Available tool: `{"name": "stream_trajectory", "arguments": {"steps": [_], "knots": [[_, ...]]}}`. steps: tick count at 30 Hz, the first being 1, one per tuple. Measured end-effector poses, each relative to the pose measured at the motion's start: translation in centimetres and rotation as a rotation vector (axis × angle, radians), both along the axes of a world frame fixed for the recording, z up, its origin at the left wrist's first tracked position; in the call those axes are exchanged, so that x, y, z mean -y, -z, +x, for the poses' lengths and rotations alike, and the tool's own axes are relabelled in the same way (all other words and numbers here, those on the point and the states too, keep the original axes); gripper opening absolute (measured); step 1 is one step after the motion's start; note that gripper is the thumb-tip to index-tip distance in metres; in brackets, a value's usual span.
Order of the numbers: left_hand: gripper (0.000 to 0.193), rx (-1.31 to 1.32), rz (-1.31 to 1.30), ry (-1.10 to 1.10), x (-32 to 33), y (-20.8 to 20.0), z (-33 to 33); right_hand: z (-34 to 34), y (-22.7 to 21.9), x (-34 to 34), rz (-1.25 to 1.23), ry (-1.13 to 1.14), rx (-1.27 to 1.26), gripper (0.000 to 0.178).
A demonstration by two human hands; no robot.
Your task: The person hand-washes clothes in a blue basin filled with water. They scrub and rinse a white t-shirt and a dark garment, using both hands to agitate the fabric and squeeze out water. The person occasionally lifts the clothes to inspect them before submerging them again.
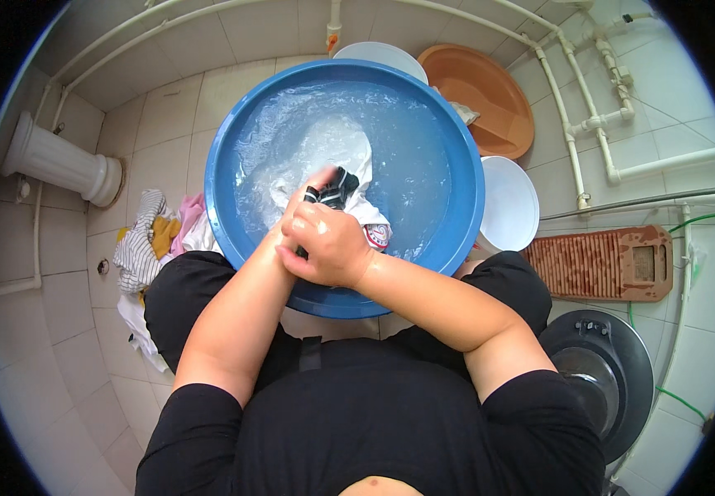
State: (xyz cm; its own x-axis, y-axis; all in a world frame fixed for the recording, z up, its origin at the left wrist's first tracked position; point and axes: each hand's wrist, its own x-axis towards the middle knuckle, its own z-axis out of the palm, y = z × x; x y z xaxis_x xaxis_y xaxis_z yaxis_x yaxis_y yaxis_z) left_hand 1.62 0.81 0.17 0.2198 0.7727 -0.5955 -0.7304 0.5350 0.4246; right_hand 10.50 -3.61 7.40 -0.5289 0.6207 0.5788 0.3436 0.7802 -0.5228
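Observation:
A white garment (pixel 337 149) with black, white-striped trim and a red-and-blue patch lies partly in cloudy, sudsy water inside a large blue basin (pixel 216 178). Both hands meet over the near left part of the basin, at the striped trim. My left hand (pixel 311 188) is on the bunched dark trim, and its fingers are mostly hidden. Crossing over the left wrist, my right hand (pixel 330 242) is wet, its fingers curled closed on the cloth. A bit of dark fabric shows under those fingers.
Loose clothes (pixel 146 248) are heaped on the floor left of the basin. A brown washboard (pixel 597 263) and a dark round appliance (pixel 601 380) are at the right. Behind stand an orange tub (pixel 490 91) and a white basin (pixel 510 202). White pipes (pixel 568 124) line the walls.

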Motion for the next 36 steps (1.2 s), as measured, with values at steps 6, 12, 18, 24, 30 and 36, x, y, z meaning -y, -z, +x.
{"name": "stream_trajectory", "arguments": {"steps": [6, 12, 18, 24, 30, 36], "knots": [[0.022, -0.297, 0.07, -0.078, 0.7, 0.7, 1.8, 3.4, 4.9, -6.1, -0.622, 0.482, -0.161, 0.026], [0.031, -0.133, 0.005, 0.088, 0.5, -0.8, 0.0, -0.1, 0.8, 0.2, -0.101, 0.061, -0.088, 0.019], [0.025, -0.13, -0.114, -0.055, 1.6, -3.5, 2.9, 5.8, 6.5, -8.5, -0.722, 0.561, -0.109, 0.026], [0.029, -0.388, 0.47, 0.745, 2.5, -5.1, 3.0, 13.4, 9.7, -15.7, -0.936, 0.731, 0.499, 0.042], [0.02, -0.649, 0.309, 0.028, -0.2, -0.5, 0.0, 4.8, 8.9, -12.5, -0.687, 0.358, 1.041, 0.048], [0.026, -0.632, 0.146, -0.481, -2.3, 2.1, -2.5, 1.9, 6.2, -8.0, -1.165, -0.276, -0.314, 0.02]]}}
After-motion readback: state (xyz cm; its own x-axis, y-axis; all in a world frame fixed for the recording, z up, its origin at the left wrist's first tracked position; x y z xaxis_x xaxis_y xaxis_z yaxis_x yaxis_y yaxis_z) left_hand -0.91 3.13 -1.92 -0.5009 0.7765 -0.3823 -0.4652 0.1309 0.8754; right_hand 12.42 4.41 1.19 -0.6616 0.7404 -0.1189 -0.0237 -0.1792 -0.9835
